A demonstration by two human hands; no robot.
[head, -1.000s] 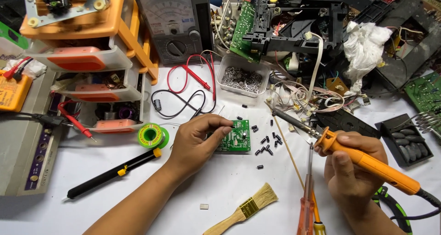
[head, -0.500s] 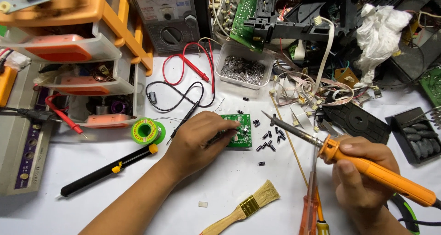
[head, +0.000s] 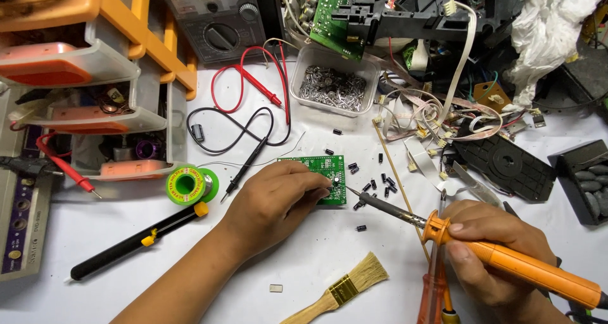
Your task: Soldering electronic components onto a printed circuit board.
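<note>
An electronics repair workshop: a white bench crowded around a small green circuit board. Just right of the board a soldering iron points at it; behind it stand a tub of screws and a multimeter; left of it, a solder spool and orange parts drawers; far right, dismantled casings and ribbon cables.

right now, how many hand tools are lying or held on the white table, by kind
soldering iron, in the right hand: 1
desoldering pump: 1
brush: 1
screwdriver: 1
solder spool: 1
Total: 5
The left hand rests on the green circuit board.
</note>
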